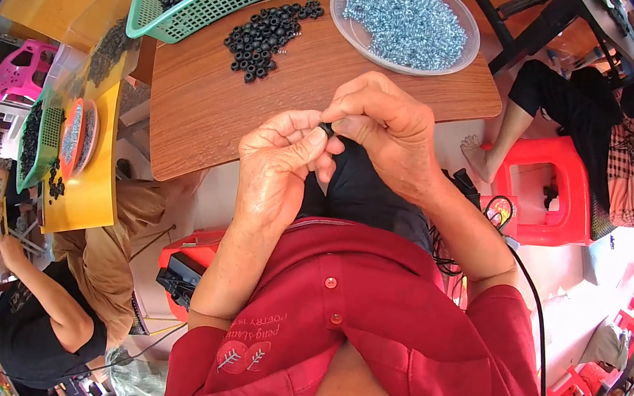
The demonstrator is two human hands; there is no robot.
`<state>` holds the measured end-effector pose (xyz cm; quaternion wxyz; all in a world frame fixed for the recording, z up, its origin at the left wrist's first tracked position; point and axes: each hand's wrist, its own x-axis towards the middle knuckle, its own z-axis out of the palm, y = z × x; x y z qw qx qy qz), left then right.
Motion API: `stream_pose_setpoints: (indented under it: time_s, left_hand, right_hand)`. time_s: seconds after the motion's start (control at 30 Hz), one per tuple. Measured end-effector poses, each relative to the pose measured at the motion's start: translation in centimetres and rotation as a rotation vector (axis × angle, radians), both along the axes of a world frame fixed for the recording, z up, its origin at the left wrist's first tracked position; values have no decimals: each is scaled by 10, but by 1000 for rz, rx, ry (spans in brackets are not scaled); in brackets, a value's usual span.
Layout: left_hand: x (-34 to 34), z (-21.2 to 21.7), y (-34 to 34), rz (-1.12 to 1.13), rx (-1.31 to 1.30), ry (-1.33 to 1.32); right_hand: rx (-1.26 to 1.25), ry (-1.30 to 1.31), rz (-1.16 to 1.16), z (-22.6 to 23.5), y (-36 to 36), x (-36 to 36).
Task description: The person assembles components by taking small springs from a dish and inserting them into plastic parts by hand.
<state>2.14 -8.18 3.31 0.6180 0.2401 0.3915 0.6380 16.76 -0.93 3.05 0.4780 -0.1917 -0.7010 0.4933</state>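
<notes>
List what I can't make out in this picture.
- Head view: the full shape of the small black piece; the left hand and right hand cover part of it.
- Head view: the far side of the green basket; the upper picture edge cuts it off.
- Head view: the exact form of each pale blue piece; too small.

Wood-grain bench (200, 114), yellow bench (95, 209) and pink stool (8, 76) at left; red stool (577, 196), pale brightly lit floor (559, 290) at right
</notes>
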Motion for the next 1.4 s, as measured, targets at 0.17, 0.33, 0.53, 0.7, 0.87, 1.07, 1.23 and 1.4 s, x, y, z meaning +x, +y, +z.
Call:
stream_pose_setpoints:
  time_s: [0.17, 0.33, 0.53, 0.7, 0.87, 1.07, 1.23, 1.4]
  left_hand:
    - [8, 7, -10, -23, 15, 13]
    - [16, 8, -13, -43, 50, 53]
    - [22, 9, -9, 1, 41, 47]
    - [25, 5, -7, 32, 28, -5]
    - [23, 3, -4, 54, 10, -67]
    - [22, -3, 3, 86, 26, -27]
    - [23, -3, 6, 139, 24, 30]
    - [15, 0, 5, 41, 49, -3]
  right_hand:
    - [51, 34, -21, 1, -7, 4]
    - [-76, -3, -10, 9, -15, 17]
    - [11, -19, -125, 6, -17, 19]
    - [53, 0, -152, 1, -19, 18]
    - [-62, -25, -111, 4, -19, 19]
    - [522, -253, -223, 4, -11, 13]
    - [664, -228, -348, -6, -9, 3]
    - [690, -182, -372, -9, 0, 6]
